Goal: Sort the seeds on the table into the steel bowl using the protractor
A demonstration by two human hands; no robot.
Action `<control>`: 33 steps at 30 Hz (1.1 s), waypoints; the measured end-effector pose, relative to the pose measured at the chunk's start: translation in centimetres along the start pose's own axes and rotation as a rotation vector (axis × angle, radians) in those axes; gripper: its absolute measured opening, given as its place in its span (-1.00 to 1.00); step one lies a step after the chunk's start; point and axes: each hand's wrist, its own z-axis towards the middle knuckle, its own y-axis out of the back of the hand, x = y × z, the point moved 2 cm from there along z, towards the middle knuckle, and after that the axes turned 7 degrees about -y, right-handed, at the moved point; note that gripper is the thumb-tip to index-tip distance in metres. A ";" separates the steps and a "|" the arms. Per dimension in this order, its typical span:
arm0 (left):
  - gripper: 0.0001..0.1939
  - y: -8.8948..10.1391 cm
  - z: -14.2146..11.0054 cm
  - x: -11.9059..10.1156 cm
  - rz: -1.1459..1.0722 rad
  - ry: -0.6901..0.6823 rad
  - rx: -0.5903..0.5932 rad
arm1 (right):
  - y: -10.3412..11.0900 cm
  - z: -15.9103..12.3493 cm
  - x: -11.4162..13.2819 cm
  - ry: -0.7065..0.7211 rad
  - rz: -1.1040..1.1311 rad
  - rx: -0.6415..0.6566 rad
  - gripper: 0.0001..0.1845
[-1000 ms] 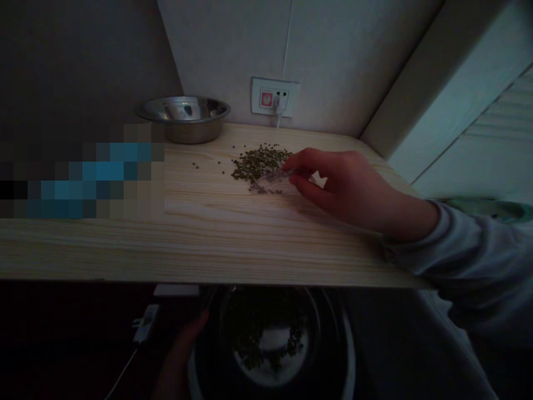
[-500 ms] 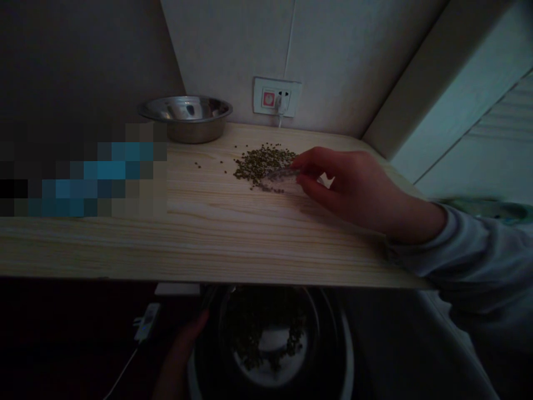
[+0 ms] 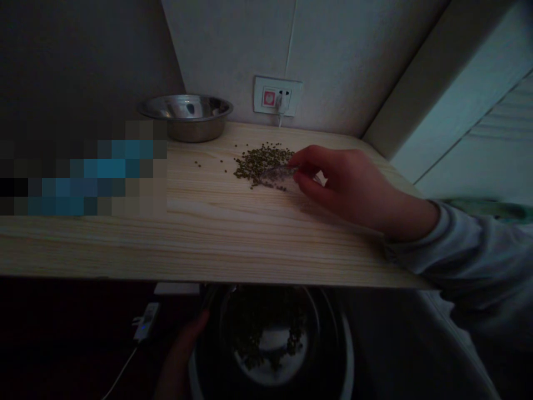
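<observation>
A pile of small green beans [image 3: 260, 161] lies on the light wooden table [image 3: 208, 233]. My right hand [image 3: 350, 186] rests on the table just right of the pile, its thumb and fingers pinched on a thin clear plastic piece [image 3: 278, 172] that touches the pile's near right edge. Below the table's front edge my left hand [image 3: 179, 355] grips the rim of a metal bowl [image 3: 270, 344] that holds more green beans. Only part of that hand shows in the dark.
A second steel bowl [image 3: 185, 115] stands at the table's back left. A wall socket [image 3: 277, 97] with a plug sits behind the pile. A few stray beans [image 3: 208, 163] lie left of the pile. A small device with a cable [image 3: 144, 328] lies on the floor.
My right hand has shifted the clear piece slightly toward the pile and lower to the table. The left hand and the bowl below have stayed put.
</observation>
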 end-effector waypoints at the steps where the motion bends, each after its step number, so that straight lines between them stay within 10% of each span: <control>1: -0.76 0.2 0.3 0.1 0.003 -0.004 -0.006 | 0.0 0.0 0.0 0.006 0.001 -0.001 -0.72; 10: -0.65 2.8 3.2 1.2 0.156 0.043 -0.142 | 0.0 -0.2 0.3 0.066 0.028 0.030 -0.73; 33: -0.75 1.4 0.5 0.0 0.106 0.171 -0.085 | -0.3 0.1 0.7 0.098 0.009 0.010 -0.75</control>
